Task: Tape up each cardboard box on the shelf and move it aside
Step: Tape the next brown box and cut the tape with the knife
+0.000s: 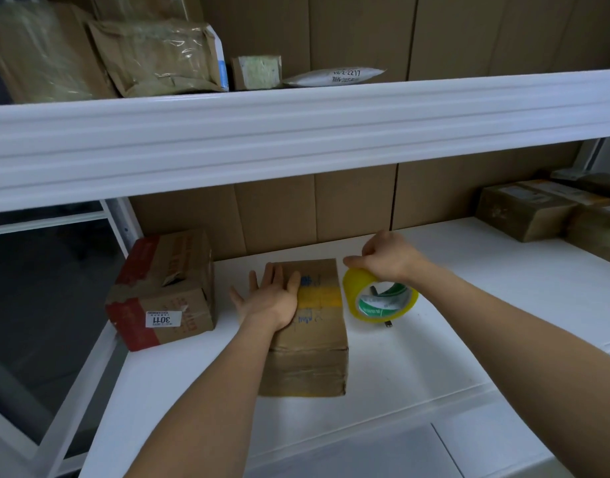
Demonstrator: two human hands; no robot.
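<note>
Two hands on the job: the left hand (271,298) lies flat, fingers spread, on top of the cardboard box (308,326) in the middle of the white shelf (417,367), holding nothing, just pinning it down. The right hand (388,257) is closed over the top of the yellow tape roll (379,296), which stands on edge just right of the box, with a yellow strip (319,296) already running across the lid.

If I were doing this step, I'd keep the flat hand pressing so the box can't skid, pull the tape taut and low over the edge, then rub it down before tearing.

Surface looks smooth and white, so boxes probably slide easily. A red-printed box (162,288) sits at the far left, more brown boxes (538,208) at the far right, and parcels (152,56) are up on the shelf above. Cardboard sheets line the back.
</note>
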